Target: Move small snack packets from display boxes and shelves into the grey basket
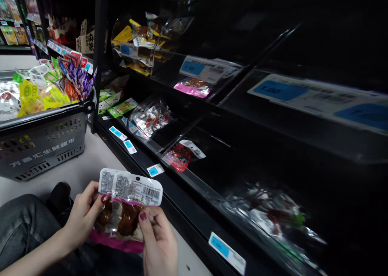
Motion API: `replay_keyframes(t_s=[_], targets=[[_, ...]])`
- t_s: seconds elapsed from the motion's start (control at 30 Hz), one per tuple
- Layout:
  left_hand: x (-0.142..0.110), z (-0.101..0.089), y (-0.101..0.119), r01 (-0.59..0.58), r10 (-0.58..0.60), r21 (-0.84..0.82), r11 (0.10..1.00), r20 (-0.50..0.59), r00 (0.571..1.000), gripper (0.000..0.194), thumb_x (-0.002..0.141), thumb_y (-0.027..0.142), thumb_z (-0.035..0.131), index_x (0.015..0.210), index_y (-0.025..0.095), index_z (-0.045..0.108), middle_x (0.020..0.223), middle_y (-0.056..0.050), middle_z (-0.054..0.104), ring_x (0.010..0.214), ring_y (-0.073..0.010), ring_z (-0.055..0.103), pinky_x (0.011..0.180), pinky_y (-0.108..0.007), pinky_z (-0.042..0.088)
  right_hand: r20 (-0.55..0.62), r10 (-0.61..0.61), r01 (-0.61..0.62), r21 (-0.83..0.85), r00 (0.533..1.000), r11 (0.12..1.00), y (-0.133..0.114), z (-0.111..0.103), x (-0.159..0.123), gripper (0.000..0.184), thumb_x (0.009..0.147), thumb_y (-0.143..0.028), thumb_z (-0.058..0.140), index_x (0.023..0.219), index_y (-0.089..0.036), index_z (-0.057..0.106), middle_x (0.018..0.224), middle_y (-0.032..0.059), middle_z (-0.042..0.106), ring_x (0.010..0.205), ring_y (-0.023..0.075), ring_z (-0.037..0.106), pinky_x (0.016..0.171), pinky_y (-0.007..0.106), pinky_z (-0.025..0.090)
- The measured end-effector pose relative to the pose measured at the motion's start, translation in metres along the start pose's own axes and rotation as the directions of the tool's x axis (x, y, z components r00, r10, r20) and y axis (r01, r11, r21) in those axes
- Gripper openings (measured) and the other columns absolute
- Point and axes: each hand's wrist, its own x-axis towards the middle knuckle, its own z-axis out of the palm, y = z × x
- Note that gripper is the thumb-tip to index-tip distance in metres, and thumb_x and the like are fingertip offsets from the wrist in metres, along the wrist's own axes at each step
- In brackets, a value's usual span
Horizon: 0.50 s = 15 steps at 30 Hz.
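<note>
Low in front of me, two overlapping clear snack packets with brown food inside are held between both hands. They have white labelled tops with barcodes and pink lower edges. My left hand pinches them at the left side, thumb on top. At the right side, my right hand grips them with its thumb across the front and its fingers mostly hidden behind. A similar pink-edged packet lies in a clear shelf bin on the upper tier.
A grey shopping basket full of colourful packets stands on the floor at left. Black shelving with clear dividers and blue-white price tags runs along the right. A red packet and silver packets lie on its lower tier.
</note>
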Motion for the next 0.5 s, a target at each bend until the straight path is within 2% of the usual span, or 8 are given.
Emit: replay_keyframes(t_s=[0.17,0.5], targets=[[-0.0002,-0.0002,-0.0005,0.002,-0.002,0.016,1.0,0.001,1.0,0.023,0.085,0.038,0.042,0.097,0.019,0.047,0.058,0.005,0.044,0.057,-0.0117,0.044,0.054,-0.021,0.033,0.044,0.005,-0.005,0.002,0.999,1.0,0.0027,-0.0023,-0.0003,0.027,0.073,-0.044,0.059,0.068,-0.019,0.051,0.057,-0.0046,0.039,0.051,0.0091,0.038,0.048,0.02,0.034],[0.0005,-0.0008,0.0005,-0.002,0.002,-0.001,1.0,-0.001,1.0,0.023,0.085,0.037,0.043,0.097,0.018,0.048,0.057,0.005,0.049,0.055,-0.0104,0.044,0.054,-0.02,0.034,0.002,0.038,-0.037,-0.042,0.999,0.998,-0.0001,-0.0007,0.002,0.028,0.073,-0.045,0.058,0.068,-0.019,0.049,0.055,-0.0046,0.04,0.049,0.0093,0.038,0.045,0.02,0.034]])
